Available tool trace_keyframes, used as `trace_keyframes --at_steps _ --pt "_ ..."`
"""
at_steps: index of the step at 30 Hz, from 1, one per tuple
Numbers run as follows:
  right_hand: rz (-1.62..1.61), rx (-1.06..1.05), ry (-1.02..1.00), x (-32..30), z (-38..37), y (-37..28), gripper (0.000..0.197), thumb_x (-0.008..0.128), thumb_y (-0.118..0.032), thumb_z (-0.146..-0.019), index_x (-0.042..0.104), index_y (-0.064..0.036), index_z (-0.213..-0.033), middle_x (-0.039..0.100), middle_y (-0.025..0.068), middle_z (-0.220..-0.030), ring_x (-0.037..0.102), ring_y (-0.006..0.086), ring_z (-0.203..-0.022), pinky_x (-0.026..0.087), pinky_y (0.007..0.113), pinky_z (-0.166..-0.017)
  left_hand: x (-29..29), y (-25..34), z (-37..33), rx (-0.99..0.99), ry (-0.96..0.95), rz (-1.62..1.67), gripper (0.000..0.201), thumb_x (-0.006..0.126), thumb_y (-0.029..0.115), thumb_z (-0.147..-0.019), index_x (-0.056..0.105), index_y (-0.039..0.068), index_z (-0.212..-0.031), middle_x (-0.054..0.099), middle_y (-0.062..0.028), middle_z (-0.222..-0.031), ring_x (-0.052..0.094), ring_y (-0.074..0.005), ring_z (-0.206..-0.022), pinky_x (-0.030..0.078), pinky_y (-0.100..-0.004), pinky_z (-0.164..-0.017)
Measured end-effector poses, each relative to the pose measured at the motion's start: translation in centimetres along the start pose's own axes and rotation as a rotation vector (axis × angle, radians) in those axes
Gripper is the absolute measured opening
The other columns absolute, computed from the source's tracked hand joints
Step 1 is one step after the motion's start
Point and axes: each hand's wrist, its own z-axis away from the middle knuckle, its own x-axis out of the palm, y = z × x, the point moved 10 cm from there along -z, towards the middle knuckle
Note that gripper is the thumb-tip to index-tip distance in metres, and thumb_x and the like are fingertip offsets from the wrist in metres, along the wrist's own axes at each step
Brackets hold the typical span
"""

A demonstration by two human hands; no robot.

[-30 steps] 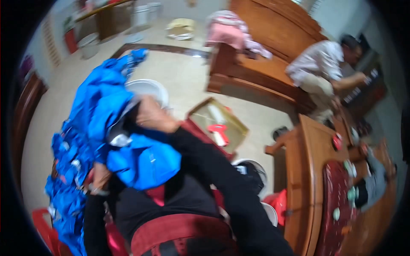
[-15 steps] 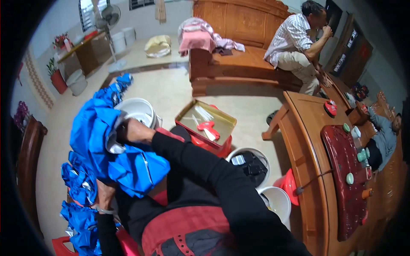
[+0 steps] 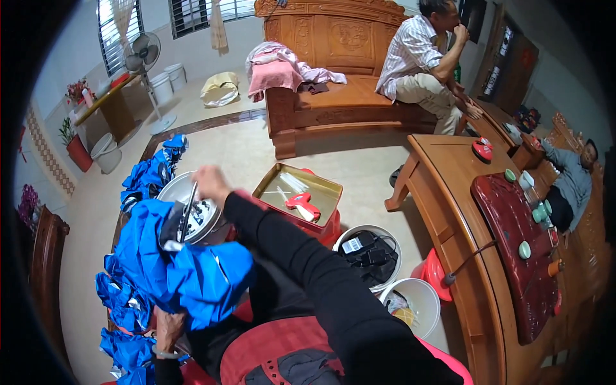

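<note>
The right hand (image 3: 213,185) is blurred above a white bucket (image 3: 172,187); its fingers look bunched near the top of a thin dark strip (image 3: 187,215), but I cannot tell whether they grip it. The left hand (image 3: 169,328) sits at the lower left edge of the blue cloth (image 3: 215,279), its fingers mostly hidden, so I cannot tell its hold either. The cloth lies bunched over the lap, partly in front of the bucket, where small black pieces (image 3: 204,213) show. Farther right stand a shallow box (image 3: 329,194) with a red tool (image 3: 303,206) in it and 2 white pails (image 3: 425,313). The cloth could slip off the lap if the left hand eases, and a quick pull on the strip could snag a fold or knock the bucket. Compared with 0.5 s ago, the right hand has moved from the cloth's pale lining to above the bucket, the strip now shows, and the left hand stays by the cloth's edge.
</note>
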Motion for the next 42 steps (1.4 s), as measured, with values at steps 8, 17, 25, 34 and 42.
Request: trace_keyframes --at_steps 8,17,25,34,42 --pt "0.492 -0.39 0.718 -15.2 0.3 -6.1 0.019 0.055 -0.021 -0.074 0.059 -0.0058 -0.063 0.057 0.0115 -0.058 0.058 0.0271 -0.055 0.045 0.045 -0.053 -6.8 -2.4 2.9 -0.29 0.096 0.503 0.053 0.066 0.013 -0.067 0.046 -0.001 -0.114 0.054 -0.0214 -0.103 0.053 -0.0378 -0.095 0.042 -0.0383 -0.086" --pt "0.532 -0.711 -0.372 4.3 11.1 -8.1 0.017 0.054 -0.022 -0.07 0.06 -0.0061 -0.07 0.059 0.0176 -0.067 0.06 0.0352 -0.066 0.047 0.046 -0.057 -9.9 -18.0 4.5 -0.359 0.0 0.048 0.068 0.067 0.008 -0.064 0.038 0.0 -0.124 0.047 -0.0238 -0.114 0.048 -0.0394 -0.104 0.038 -0.0407 -0.091" --pt "0.232 -0.544 -0.457 14.8 10.4 -2.3 0.008 0.056 -0.011 -0.069 0.054 -0.0026 -0.068 0.051 0.0154 -0.056 0.056 0.0336 -0.058 0.044 0.044 -0.05 -21.3 -7.2 2.1 -0.205 0.688 -0.381 0.043 0.05 0.011 -0.085 0.042 0.002 -0.126 0.048 -0.0181 -0.121 0.046 -0.0298 -0.113 0.035 -0.0368 -0.096" --pt "-1.012 0.607 0.06 18.3 6.1 1.7 0.011 0.049 -0.023 -0.085 0.049 -0.0131 -0.08 0.043 0.0013 -0.057 0.038 0.0121 -0.038 0.026 0.026 -0.032 -4.5 8.5 0.9 -0.983 -0.075 1.864 0.034 0.045 0.029 -0.092 0.051 0.001 -0.11 0.049 -0.0014 -0.073 0.047 -0.0099 -0.059 0.044 -0.0262 -0.054" --pt "-1.188 0.347 -0.205 16.2 6.8 -8.0 0.009 0.045 -0.018 -0.087 0.047 -0.0091 -0.085 0.039 0.0015 -0.061 0.031 0.0101 -0.039 0.024 0.023 -0.032 -6.0 6.3 -3.2 -0.632 0.249 1.912 0.027 0.04 0.02 -0.094 0.047 0.001 -0.112 0.039 0.0023 -0.062 0.032 -0.0049 -0.043 0.029 -0.0185 -0.038"
